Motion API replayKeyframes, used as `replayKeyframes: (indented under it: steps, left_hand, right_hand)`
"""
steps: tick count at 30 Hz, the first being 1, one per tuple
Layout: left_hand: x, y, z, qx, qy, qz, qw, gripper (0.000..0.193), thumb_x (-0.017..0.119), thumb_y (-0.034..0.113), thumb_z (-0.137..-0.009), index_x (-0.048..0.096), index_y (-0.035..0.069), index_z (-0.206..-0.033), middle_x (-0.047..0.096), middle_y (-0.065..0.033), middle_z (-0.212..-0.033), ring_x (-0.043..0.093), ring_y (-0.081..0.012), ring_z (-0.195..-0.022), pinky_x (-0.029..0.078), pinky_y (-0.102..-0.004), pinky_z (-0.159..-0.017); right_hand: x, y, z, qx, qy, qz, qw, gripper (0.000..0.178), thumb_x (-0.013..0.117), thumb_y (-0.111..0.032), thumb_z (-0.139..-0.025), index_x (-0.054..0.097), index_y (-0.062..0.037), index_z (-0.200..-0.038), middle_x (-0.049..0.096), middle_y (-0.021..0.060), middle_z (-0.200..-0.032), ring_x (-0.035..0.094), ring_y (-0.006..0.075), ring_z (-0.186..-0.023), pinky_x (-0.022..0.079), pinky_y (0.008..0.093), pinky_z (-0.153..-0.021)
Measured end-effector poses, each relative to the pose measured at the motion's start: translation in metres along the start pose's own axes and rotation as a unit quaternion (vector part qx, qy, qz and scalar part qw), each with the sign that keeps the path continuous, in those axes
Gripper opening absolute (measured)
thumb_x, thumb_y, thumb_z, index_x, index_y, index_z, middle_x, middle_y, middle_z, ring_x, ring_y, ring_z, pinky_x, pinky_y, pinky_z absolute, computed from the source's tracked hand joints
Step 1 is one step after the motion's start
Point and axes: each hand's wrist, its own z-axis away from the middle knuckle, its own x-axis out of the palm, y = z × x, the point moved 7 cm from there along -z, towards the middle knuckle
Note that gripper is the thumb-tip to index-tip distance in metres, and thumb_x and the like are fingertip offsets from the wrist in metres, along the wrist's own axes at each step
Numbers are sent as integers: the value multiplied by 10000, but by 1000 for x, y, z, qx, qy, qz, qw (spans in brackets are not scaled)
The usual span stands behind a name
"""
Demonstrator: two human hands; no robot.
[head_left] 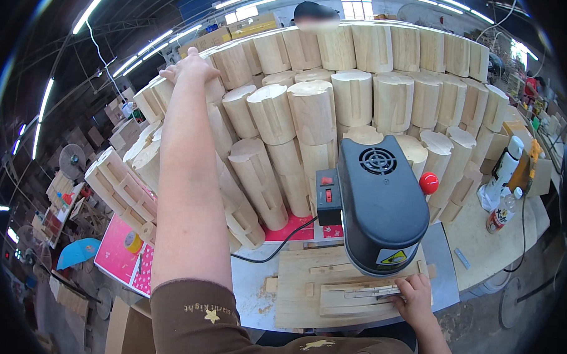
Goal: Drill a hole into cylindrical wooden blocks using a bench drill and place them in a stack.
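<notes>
My left arm stretches far up, and my left hand (190, 67) rests with fingers apart on top of the stack of pale wooden cylinders (310, 95) at the upper left. Each cylinder has long slots cut in its side. Low on the right, the curled fingers of my right hand (415, 298) are at the end of a thin metal piece (372, 292). That piece lies along a pale wooden block (335, 300) on a wooden board (292, 283). Just above stands a dark grey machine (386, 199) with a round vent, its underside hidden.
A red ball knob (429, 183) sticks out of the machine's right side; a switch box (328, 196) is on its left. On the right are a plastic bottle (504, 211) and spray can (507, 161). Yellow tape (132, 241) lies left. A person in a dark cap (316, 16) is behind the stack.
</notes>
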Motion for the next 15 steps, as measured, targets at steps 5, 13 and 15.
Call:
replayKeyframes:
  steps: [5, 13, 15]
  left_hand:
    - [8, -6, -6, -10, 14, 22, 1000, 812, 740, 431, -619, 395, 212, -1321, 519, -164, -1282, 410, -339, -1264, 130, -541, -1083]
    - [-70, -32, 40, 137, 303, 319, 887, 805, 822, 284, -514, 422, 87, -1185, 465, -189, -1135, 523, -332, -1056, 461, -390, -899]
    - [-98, -54, 64, 233, 352, 406, 811, 864, 848, 307, -526, 404, -3, -1200, 473, -179, -1154, 516, -291, -1067, 447, -362, -911]
  right_hand:
    - [0, -1, 2, -3, -4, 1, 1000, 427, 766, -131, -532, 604, -85, -924, 527, 63, -810, 494, 282, -789, 381, 406, -718]
    - [-2, -1, 4, -13, 1, -9, 1000, 414, 754, -127, -545, 600, -79, -927, 527, 76, -816, 494, 291, -789, 384, 405, -707]
    - [-2, -1, 6, -18, 0, -10, 1000, 415, 752, -126, -548, 598, -76, -930, 526, 77, -816, 494, 293, -789, 384, 406, -707]
